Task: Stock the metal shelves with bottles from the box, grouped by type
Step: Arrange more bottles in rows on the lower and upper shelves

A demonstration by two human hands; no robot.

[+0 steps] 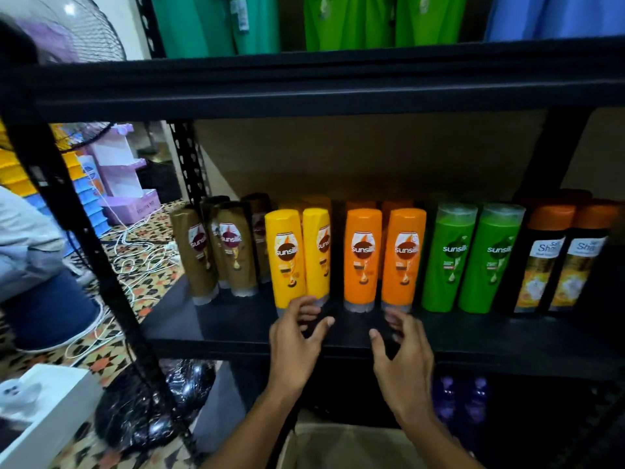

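The black metal shelf (236, 330) carries bottles grouped by colour: brown bottles (233, 252) at the left, then yellow bottles (287, 258), orange bottles (363, 258), green bottles (449, 258) and black bottles with orange caps (544, 258) at the right. My left hand (297, 336) hovers at the foot of the yellow bottles, its fingers loosely spread and holding nothing. Just below the right orange bottle is my right hand (402, 350), also empty with relaxed fingers. A piece of the cardboard box (341, 445) shows at the bottom, between my forearms.
The shelf above holds green and blue bottles (355, 22). Purple bottles (463, 401) stand on the lower shelf. A black upright post (84, 231) rises at the left. On the patterned floor lie white cables (135, 265), a black plastic bag (152, 411) and a white box (44, 418). A person sits at far left.
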